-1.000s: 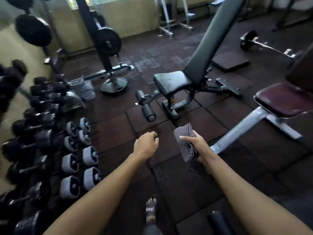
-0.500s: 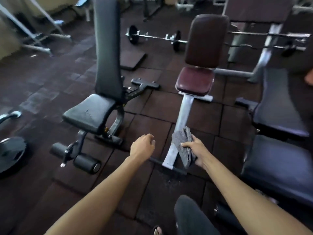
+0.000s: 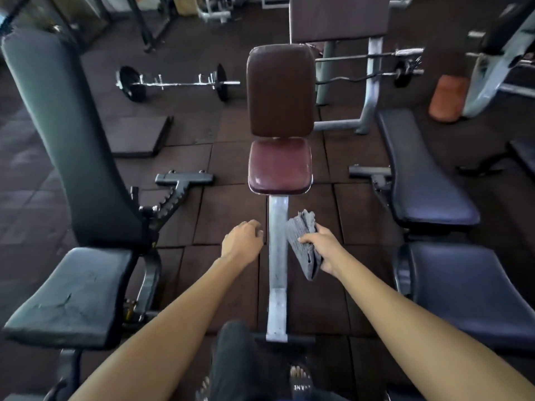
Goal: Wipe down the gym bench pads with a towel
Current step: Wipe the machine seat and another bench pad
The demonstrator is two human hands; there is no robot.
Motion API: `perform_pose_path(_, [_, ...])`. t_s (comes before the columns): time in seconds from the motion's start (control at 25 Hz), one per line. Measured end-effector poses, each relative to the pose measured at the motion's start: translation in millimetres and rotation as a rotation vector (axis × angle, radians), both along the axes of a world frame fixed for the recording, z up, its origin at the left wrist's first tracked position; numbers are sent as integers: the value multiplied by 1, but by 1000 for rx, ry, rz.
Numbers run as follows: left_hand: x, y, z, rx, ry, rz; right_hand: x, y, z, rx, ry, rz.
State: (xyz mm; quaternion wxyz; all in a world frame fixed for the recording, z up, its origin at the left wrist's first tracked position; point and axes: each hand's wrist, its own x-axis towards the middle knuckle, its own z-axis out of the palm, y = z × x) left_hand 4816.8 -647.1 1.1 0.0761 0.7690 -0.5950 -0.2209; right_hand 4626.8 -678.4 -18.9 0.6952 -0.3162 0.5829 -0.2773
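Note:
A maroon bench stands straight ahead, with an upright back pad [image 3: 280, 91], a seat pad [image 3: 280, 166] and a grey steel beam [image 3: 278, 256] running toward me. My right hand [image 3: 325, 250] grips a folded grey towel [image 3: 304, 241] just right of the beam, short of the seat pad. My left hand [image 3: 241, 241] hovers left of the beam with fingers curled and nothing in it. A black incline bench [image 3: 72, 290] is at my left and a dark flat bench [image 3: 474, 287] at my right.
A barbell [image 3: 173, 82] lies on the rubber floor behind the black bench, beside a loose floor mat [image 3: 136, 136]. A curl-bar rack [image 3: 367, 73] stands behind the maroon bench. An orange roll [image 3: 447, 96] sits at far right. My sandalled feet [image 3: 298, 383] are at the beam's near end.
My view has swung right, from the dumbbell rack and black bench to facing the maroon bench head-on. Both hands keep their pose, the towel still in the right.

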Motion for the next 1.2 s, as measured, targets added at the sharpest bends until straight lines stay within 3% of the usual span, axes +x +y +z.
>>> perform_pose_path(0.44, [119,-282,-63,32,-4,-259,138,-250,-53,6,145,-168])
perform_pose_path(0.68, [124,-373,-115,139,5,-311,139,-335,-107,4,292,-46])
perform_pose_path(0.84, [105,-420,-186,112,10,-293,116,-380,-180,-202,534,222])
perform_pose_path(0.96, [89,-454,-266,24,-25,-222,98,-410,-253,-500,843,456])
perform_pose_path(1.08, [84,-473,-336,-78,-75,-192,85,-413,-318,-756,1034,666])
perform_pose_path(1.2, [89,-480,-380,-150,-102,-205,82,-401,-359,-890,1191,767])
